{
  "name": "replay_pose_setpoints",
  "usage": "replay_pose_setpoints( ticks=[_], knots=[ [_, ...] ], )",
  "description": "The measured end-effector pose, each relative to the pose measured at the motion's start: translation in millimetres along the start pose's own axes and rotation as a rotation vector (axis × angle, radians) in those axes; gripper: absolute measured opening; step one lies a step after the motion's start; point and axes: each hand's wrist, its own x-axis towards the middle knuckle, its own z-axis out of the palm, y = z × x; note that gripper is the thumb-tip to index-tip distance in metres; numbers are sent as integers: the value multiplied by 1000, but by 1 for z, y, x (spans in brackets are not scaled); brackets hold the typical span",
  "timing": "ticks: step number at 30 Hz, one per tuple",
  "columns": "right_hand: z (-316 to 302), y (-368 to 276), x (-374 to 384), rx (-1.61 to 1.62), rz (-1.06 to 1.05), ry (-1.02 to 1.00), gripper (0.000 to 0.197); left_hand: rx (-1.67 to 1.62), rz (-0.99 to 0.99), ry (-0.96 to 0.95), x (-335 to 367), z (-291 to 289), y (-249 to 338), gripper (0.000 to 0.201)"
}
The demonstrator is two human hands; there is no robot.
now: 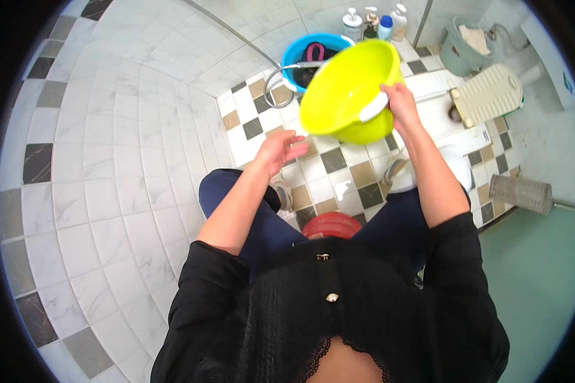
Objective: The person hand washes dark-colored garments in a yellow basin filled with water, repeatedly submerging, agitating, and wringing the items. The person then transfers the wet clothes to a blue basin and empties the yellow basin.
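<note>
In my right hand (399, 105) is a yellow-green plastic basin (345, 89), gripped by the rim beside its white handle. The basin is tilted and held up off the floor, its hollow inside facing me; I see nothing in it. My left hand (281, 153) is empty, fingers apart, just to the left of the basin's lower edge without touching it. Behind the basin, a blue basin (291, 48) stands on the floor with dark cloth and something pink in it. A shower head (310, 64) with its hose lies across that blue basin's rim.
Several pump and cap bottles (352, 25) stand by the far wall. A grey-green bucket (460, 54) with cloth is at the far right, near a beige washboard (490, 96). A red stool (331, 225) shows between my legs. A mesh bin (521, 194) lies at right on the checkered floor (313, 169).
</note>
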Motion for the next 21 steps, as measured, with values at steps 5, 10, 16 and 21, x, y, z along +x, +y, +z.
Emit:
replay_pose_setpoints(
  ticks=[5,10,16,21],
  knots=[
    [-12,17,-21,-102,144,26,7,-37,24,-4,1,-8,1,36],
    [-13,35,-37,-144,283,48,8,-40,65,-9,1,-21,11,37],
    [-11,66,-49,-152,384,57,10,-71,111,-66,9,-19,30,36],
    [-18,110,-37,-114,424,91,25,-99,146,-94,25,-22,43,34]
  ],
)
